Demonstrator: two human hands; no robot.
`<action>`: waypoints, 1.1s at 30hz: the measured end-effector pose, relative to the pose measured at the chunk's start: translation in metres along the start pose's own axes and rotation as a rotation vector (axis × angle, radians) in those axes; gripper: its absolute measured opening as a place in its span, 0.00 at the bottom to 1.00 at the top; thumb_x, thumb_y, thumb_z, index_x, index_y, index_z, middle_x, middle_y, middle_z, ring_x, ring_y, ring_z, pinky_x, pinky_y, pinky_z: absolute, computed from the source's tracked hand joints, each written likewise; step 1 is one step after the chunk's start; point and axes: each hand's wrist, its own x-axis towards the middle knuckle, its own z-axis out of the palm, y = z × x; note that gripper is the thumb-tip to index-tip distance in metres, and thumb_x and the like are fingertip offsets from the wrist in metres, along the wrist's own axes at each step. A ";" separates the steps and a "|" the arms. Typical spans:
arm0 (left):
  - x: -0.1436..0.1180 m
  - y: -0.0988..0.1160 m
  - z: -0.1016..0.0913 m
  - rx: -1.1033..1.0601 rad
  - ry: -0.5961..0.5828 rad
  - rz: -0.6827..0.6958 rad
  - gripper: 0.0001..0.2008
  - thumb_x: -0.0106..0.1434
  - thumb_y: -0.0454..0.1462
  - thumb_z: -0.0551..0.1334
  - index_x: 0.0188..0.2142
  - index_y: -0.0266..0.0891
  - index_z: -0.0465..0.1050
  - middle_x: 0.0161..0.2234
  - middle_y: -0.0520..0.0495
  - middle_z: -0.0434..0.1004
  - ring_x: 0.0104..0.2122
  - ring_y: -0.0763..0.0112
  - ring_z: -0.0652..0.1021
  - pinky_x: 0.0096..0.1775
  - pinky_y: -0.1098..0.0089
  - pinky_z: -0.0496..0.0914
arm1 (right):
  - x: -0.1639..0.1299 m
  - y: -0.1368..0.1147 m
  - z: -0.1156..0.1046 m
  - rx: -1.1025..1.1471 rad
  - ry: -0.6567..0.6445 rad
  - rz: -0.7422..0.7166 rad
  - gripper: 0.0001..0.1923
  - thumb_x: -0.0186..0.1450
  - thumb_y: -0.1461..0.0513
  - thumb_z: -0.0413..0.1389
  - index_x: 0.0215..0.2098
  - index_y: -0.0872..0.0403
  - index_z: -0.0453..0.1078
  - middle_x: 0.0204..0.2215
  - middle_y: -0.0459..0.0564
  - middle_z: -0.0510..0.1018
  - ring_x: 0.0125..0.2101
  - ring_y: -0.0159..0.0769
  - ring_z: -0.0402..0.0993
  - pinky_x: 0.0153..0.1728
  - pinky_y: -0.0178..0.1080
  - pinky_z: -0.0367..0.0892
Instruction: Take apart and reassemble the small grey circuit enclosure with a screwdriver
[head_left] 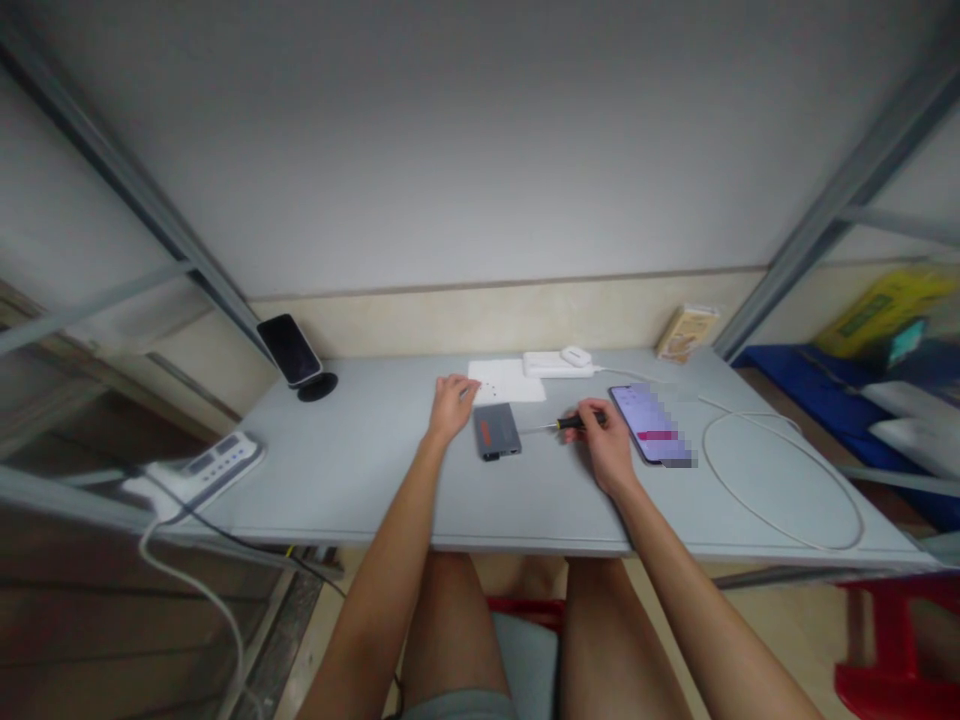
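My right hand (606,438) is closed around the black handle of a screwdriver (574,423). The screwdriver's thin metal shaft points left, its tip close to the right side of a small dark grey box (496,430) with orange print and a port on its near edge. Just beyond the box lies a white sheet (517,382) with several tiny dark pieces on it, too small to name for sure. At the sheet's left edge is my left hand (450,405), its thumb and fingers drawn together; whatever may be between the fingertips is too small to see.
A phone (652,425) with a lit screen lies right of my right hand. Behind are a white power strip (551,366) and a small carton (688,333). A pale cable (709,480) loops at right. At left stand a device on a stand (289,350) and another power strip (217,470).
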 end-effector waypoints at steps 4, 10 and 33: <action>-0.005 0.005 -0.003 0.003 0.029 -0.018 0.11 0.71 0.35 0.58 0.42 0.42 0.82 0.42 0.43 0.77 0.49 0.58 0.71 0.56 0.57 0.66 | -0.001 -0.002 -0.001 -0.021 -0.017 -0.011 0.19 0.57 0.49 0.66 0.35 0.52 0.69 0.24 0.42 0.78 0.16 0.28 0.71 0.20 0.34 0.68; -0.025 0.019 -0.011 -0.049 -0.028 0.020 0.14 0.68 0.28 0.56 0.39 0.41 0.81 0.39 0.47 0.80 0.42 0.64 0.76 0.50 0.63 0.71 | -0.006 -0.006 -0.002 -0.053 -0.077 0.056 0.19 0.57 0.48 0.65 0.36 0.51 0.68 0.19 0.40 0.74 0.13 0.27 0.65 0.13 0.31 0.59; -0.076 0.042 -0.037 -0.092 -0.236 0.062 0.32 0.60 0.40 0.70 0.63 0.42 0.69 0.40 0.46 0.73 0.44 0.61 0.74 0.51 0.61 0.71 | -0.003 0.001 -0.005 -0.155 0.368 -0.132 0.19 0.61 0.47 0.60 0.39 0.52 0.67 0.23 0.39 0.72 0.17 0.29 0.67 0.18 0.33 0.64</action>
